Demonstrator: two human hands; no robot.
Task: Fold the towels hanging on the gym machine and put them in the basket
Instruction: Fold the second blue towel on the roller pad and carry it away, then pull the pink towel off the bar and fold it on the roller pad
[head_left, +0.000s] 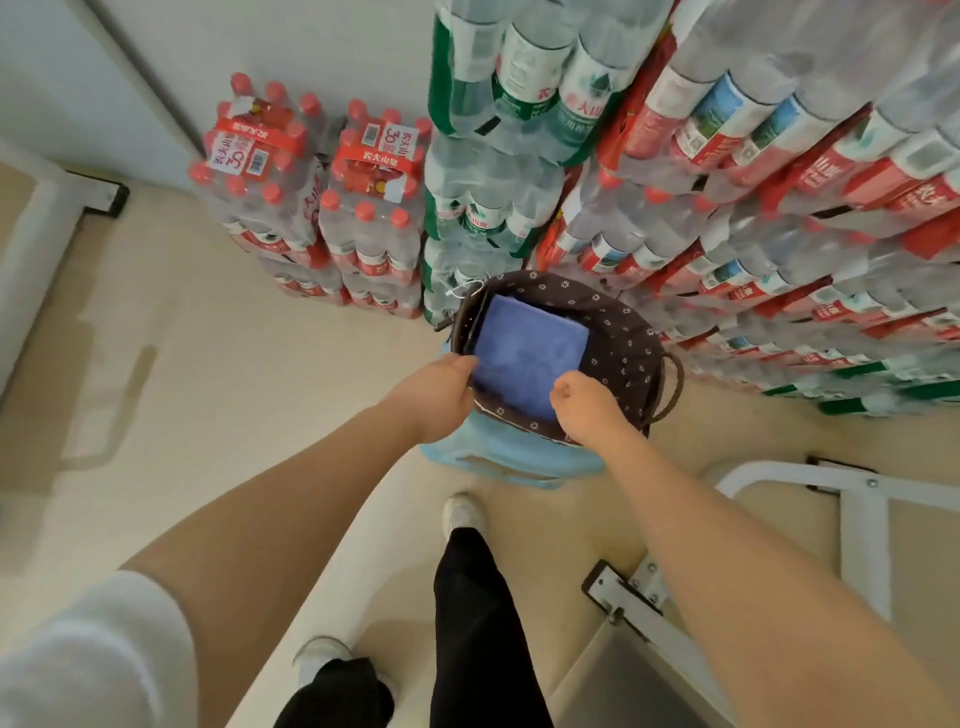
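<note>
Fingers of both hands, left hand (435, 393) and right hand (587, 402), pinch a folded blue towel (530, 348) inside the dark-lined basket (623, 343) at frame centre.

Gym storeroom: stacked water packs (727, 182), machine frame (857, 519).

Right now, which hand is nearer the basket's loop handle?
Right. The right hand grips the folded blue towel on the side of the loop handle; the left hand is at the basket's opposite side.

I have both arms stretched down over the basket (621, 332); left hand (434, 392) and right hand (589, 402) curl their fingers on the folded towel (530, 348).
</note>
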